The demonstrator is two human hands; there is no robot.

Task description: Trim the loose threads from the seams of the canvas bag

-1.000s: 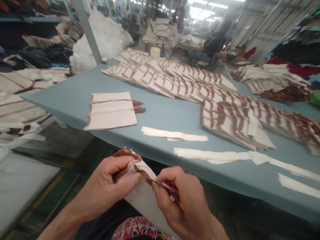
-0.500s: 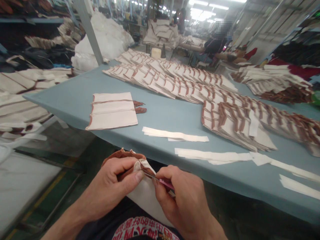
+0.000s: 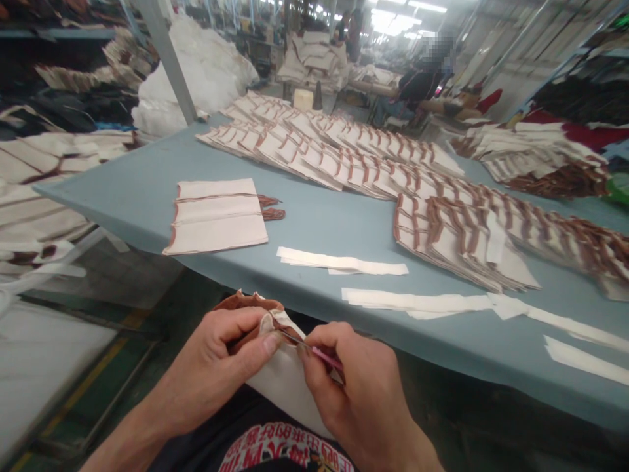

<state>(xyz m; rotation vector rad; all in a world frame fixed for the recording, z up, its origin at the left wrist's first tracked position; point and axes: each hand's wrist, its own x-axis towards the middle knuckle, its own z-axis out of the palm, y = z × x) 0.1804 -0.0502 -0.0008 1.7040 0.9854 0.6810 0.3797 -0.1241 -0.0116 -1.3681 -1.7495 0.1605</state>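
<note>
My left hand (image 3: 221,360) pinches the edge of a cream and brown fabric piece (image 3: 285,373) over my lap, in front of the table edge. In my right hand (image 3: 354,373) is a thin tool with a pink handle (image 3: 327,357). Its narrow metal tip touches the brown edge of the fabric beside my left thumb. Brown folds of the piece bunch up behind my left fingers. Another cream piece with brown seams (image 3: 216,216) lies flat on the blue table (image 3: 319,223).
Cream strips (image 3: 344,262) lie near the table's front edge, with more strips (image 3: 417,303) to their right. Overlapping rows of brown-edged pieces (image 3: 314,154) cross the table. A metal post (image 3: 170,62) stands at the back left corner. A person (image 3: 417,85) sits farther back.
The view has shifted slightly, so the table and its pieces appear a little further left and up. Both hands keep their hold, with the tool tip still at the fabric edge.
</note>
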